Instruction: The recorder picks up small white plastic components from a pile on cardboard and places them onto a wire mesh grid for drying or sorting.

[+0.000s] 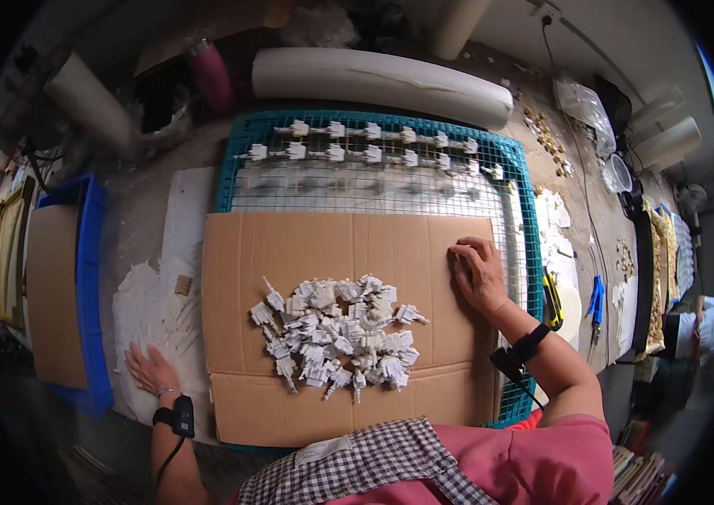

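Observation:
A pile of small white moulded pieces (344,332) with thin pointed ends lies on a brown cardboard sheet (247,244) in front of me. The sheet covers the near part of a teal plastic grid tray (527,219). Rows of similar white pieces (296,151) stand on the tray's far part. My left hand (151,369) rests open, fingers spread, on a white-stained board left of the cardboard. Over the cardboard's upper right part is my right hand (481,273), its fingers loosely bent and touching the sheet. Nothing shows in either hand.
A thick white roll (382,84) lies behind the tray, with a pink bottle (209,76) to its left. On the right are a yellow utility knife (552,299) and blue-handled pliers (597,303). A blue crate (96,295) stands at far left. A person (700,328) is at far right.

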Motion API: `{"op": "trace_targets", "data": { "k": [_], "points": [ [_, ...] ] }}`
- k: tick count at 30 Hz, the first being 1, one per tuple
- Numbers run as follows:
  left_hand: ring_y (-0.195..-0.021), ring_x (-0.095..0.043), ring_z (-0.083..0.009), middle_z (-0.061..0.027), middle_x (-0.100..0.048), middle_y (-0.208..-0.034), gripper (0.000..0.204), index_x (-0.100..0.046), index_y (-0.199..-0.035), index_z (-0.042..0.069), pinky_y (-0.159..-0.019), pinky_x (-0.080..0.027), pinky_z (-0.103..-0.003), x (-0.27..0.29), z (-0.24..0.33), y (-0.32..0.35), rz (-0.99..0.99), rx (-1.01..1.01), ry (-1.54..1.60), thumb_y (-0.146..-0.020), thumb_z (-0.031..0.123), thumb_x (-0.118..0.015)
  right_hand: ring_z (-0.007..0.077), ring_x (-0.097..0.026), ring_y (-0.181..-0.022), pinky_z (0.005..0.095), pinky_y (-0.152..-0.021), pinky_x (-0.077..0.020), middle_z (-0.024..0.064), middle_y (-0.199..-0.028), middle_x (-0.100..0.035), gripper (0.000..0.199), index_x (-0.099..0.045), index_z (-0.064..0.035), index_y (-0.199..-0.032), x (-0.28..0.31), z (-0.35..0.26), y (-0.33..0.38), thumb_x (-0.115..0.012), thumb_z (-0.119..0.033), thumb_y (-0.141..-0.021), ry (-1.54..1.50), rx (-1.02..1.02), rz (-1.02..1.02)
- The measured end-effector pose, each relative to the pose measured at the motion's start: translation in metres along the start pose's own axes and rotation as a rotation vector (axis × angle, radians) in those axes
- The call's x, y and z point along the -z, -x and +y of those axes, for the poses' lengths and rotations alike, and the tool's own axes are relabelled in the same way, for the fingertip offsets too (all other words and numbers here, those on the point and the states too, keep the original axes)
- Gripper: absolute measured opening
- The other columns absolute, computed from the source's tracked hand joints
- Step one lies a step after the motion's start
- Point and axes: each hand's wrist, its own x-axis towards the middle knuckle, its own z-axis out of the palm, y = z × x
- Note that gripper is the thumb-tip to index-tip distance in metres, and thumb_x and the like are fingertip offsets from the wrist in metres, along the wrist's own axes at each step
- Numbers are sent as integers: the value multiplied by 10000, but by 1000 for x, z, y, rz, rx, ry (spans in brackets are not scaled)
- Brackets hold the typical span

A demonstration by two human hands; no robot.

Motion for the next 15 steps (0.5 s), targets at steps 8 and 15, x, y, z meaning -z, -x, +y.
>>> {"op": "trace_targets", "data": {
  "k": [8, 15],
  "points": [
    [-1320, -272, -253, -48, -291, -1436, 492, -356, -1353, 234, -1001, -243, -541, -1, -1, -3, -28, 41, -60, -922, 471, -363, 293, -479, -971, 390, -856, -387, 94, -1038, -520, 263, -556, -110, -1021, 0, 6, 2, -584, -79, -761, -26, -6, 7],
    [-1306, -295, -260, -69, -332, -1412, 489, -374, -1342, 218, -990, -265, -531, 2, -12, -7, -11, 30, -66, -914, 456, -381, 293, -484, -969, 389, -867, -387, 94, -1027, -524, 240, -562, -105, -1010, -5, 5, 1, -586, -82, -772, -56, 20, 42]
  ]
}}
